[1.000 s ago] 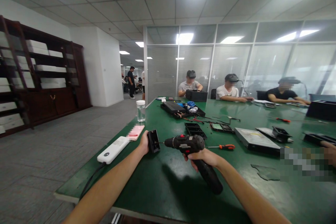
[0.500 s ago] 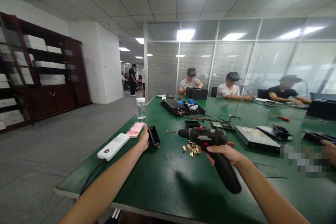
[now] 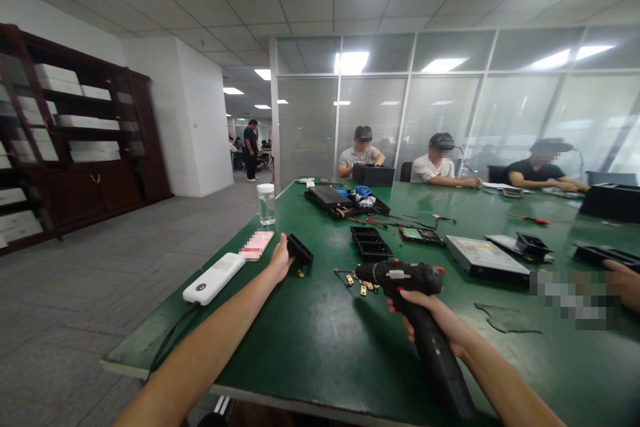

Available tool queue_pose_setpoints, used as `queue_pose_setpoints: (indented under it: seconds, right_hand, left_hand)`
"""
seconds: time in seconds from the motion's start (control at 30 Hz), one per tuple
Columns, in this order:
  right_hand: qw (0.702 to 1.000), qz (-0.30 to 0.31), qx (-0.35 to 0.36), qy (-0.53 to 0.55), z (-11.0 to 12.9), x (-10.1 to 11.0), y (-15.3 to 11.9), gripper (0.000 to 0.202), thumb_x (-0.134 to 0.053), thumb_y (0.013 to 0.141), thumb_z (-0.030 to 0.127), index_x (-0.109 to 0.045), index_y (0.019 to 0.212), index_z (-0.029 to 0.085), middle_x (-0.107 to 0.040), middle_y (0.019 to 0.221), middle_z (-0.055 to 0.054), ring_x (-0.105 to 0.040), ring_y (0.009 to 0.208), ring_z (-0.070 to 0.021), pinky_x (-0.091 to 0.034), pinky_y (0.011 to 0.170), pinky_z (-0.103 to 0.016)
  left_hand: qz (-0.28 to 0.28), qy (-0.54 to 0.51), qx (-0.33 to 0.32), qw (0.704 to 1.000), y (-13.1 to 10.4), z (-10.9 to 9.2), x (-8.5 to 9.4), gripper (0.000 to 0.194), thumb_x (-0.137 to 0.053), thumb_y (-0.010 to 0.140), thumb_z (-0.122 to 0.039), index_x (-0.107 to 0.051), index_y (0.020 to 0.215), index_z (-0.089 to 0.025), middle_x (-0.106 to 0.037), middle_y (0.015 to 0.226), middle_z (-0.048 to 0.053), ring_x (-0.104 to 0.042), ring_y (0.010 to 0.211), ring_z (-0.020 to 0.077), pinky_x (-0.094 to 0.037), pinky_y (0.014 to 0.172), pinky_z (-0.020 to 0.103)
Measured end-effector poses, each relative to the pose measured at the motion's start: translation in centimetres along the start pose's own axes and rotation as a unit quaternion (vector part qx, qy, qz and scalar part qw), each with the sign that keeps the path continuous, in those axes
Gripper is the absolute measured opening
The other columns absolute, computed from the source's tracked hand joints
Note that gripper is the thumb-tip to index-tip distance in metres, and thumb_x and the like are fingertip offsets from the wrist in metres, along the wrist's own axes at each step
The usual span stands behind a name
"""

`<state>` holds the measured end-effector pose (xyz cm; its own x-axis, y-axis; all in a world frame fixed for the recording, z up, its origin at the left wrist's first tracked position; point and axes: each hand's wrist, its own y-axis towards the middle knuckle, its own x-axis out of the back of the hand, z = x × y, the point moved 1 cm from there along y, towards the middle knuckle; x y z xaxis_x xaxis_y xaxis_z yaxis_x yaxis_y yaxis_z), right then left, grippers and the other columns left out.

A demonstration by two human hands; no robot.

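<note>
My left hand (image 3: pixel 283 257) is closed on a small black rectangular casing (image 3: pixel 301 250), tilted just above the table, its fingers partly hidden behind it. A small brass-coloured metal piece (image 3: pixel 301 273) shows under the casing. My right hand (image 3: pixel 435 317) is wrapped round the grip of a black cordless drill (image 3: pixel 407 278), whose thin bit points left. Beneath the drill's front end lie several small brass pieces (image 3: pixel 364 288), partly covered by it. Behind the drill stands a black tray with compartments (image 3: pixel 371 243).
On the green table (image 3: pixel 300 347) are a white power bank (image 3: pixel 214 278) with a cable, a pink phone (image 3: pixel 257 245), a clear jar (image 3: pixel 267 205), a silver drive (image 3: pixel 485 261) and a circuit board (image 3: pixel 420 234). Several people sit across; another person's hand (image 3: pixel 623 283) is at right.
My right hand has lowered the drill and shifted it right, uncovering more of the black tray. My left hand has turned the casing and moved it slightly right.
</note>
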<state>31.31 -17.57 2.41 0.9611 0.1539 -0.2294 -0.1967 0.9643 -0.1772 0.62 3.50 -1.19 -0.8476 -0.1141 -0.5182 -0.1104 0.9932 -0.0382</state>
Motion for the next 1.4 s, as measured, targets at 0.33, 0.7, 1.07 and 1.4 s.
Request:
queue_pose_setpoints:
  seconds: [0.33,0.7,1.07,1.4]
  right_hand:
    - [0.999,0.029,0.019,0.005,-0.4,-1.1,-1.2,0.03,-0.054,0.079,0.039,-0.059,0.088,0.011,-0.062,0.076,-0.006,-0.052,0.043,-0.0088,-0.045,0.042,-0.021]
    - [0.999,0.03,0.026,-0.009,-0.8,-0.3,-2.2,0.037,-0.052,0.078,0.043,-0.059,0.092,0.009,-0.06,0.064,-0.006,-0.051,0.043,-0.011,-0.042,0.043,-0.023]
    - [0.998,0.043,0.031,-0.043,-1.2,0.0,-4.1,0.042,-0.056,0.075,0.044,-0.06,0.098,0.009,-0.063,0.073,-0.01,-0.052,0.045,-0.0128,-0.04,0.045,-0.026]
    - [0.985,-0.019,0.16,-0.052,2.3,0.8,-4.9,0.042,-0.052,0.078,0.043,-0.055,0.106,0.011,-0.057,0.056,-0.005,-0.052,0.051,-0.017,-0.041,0.05,-0.029]
  left_hand:
    - [-0.013,0.235,-0.077,0.969,-0.7,-0.9,0.6,0.025,-0.053,0.074,-0.036,-0.061,0.086,-0.016,-0.064,0.083,0.006,-0.06,0.084,0.0211,-0.043,0.072,0.029]
    - [0.283,0.602,-0.399,0.632,-5.9,-1.7,-2.8,0.061,-0.052,0.077,-0.034,-0.037,0.132,-0.013,-0.038,0.135,0.012,-0.03,0.125,0.02,-0.02,0.103,0.032]
    - [0.435,0.532,-0.31,0.657,-7.7,0.3,-5.1,0.022,-0.051,0.08,-0.037,-0.068,0.081,-0.023,-0.066,0.081,0.008,-0.06,0.079,0.0215,-0.041,0.077,0.028]
    - [0.433,0.603,-0.318,0.59,-8.0,1.3,-6.5,0.033,-0.041,0.083,-0.022,-0.056,0.112,-0.017,-0.06,0.098,0.011,-0.055,0.09,0.0214,-0.038,0.083,0.029]
